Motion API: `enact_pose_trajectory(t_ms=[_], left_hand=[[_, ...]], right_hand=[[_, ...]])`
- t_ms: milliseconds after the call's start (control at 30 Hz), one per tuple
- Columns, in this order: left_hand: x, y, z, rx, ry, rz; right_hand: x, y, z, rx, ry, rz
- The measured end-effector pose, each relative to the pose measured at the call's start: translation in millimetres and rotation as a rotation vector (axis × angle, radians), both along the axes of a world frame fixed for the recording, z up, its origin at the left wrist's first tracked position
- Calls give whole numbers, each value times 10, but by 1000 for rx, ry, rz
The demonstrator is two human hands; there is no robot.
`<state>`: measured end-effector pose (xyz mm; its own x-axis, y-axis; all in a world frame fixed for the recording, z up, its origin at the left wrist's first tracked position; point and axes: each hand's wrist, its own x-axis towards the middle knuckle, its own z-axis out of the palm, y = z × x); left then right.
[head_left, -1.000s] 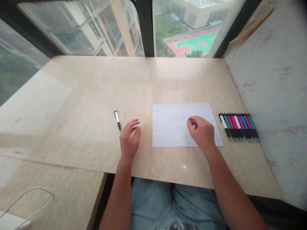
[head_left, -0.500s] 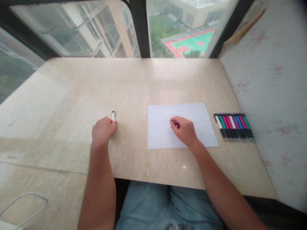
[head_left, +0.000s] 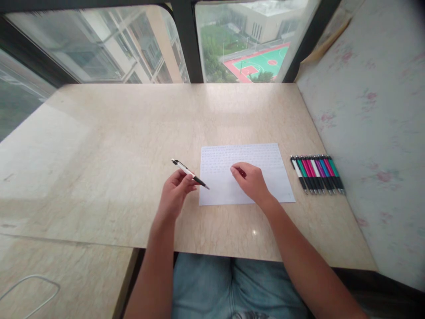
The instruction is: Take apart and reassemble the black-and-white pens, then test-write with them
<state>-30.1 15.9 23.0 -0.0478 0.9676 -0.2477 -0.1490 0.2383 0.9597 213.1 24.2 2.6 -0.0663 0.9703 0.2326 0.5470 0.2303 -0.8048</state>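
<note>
My left hand point(head_left: 175, 190) pinches a white-and-black click pen point(head_left: 183, 167) between thumb and fingers. The pen slants down to the right, and its tip overlaps the left part of a white sheet of paper point(head_left: 226, 192) in view. Rows of small handwriting fill the upper part of the sheet. My right hand point(head_left: 251, 180) rests on the paper with its fingers curled and thumb against them; no object shows in it.
A row of several pens point(head_left: 317, 174) in white, green, pink, purple and blue lies side by side right of the paper. The marble-patterned tabletop point(head_left: 133, 128) meets a window at the back and a flowered wall point(head_left: 375, 133) at right. A pale cable point(head_left: 40, 278) curves at lower left.
My left hand has lifted the pen off the table and carried it right to the paper's left edge, turning it from upright to slanted. My right hand stays on the paper.
</note>
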Motion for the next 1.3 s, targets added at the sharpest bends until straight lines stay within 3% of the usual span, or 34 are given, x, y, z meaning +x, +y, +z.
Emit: enact_pose_trajectory(t_ms=[100,267,567,933,1067,1300], left_hand=[[412,-190,-66,-47,-260,112],[699,-352,-170,-67,-340,214],[716,-417,-158,-3,-354,168],[711,-399,-179,-15,-351,234],[723,-401,-164,-13,-345,238],[729,-407,-140,-15,-319,198]], right_hand=[[-21,-99,56,-45,123,51],[-58,-228,71,-123,239,173],[-53,-218,27,-207,286,180],[-49,-204,94,48,248,227],[-59,-215,94,-23,325,185],[-38,-201,57,-131,258,166]])
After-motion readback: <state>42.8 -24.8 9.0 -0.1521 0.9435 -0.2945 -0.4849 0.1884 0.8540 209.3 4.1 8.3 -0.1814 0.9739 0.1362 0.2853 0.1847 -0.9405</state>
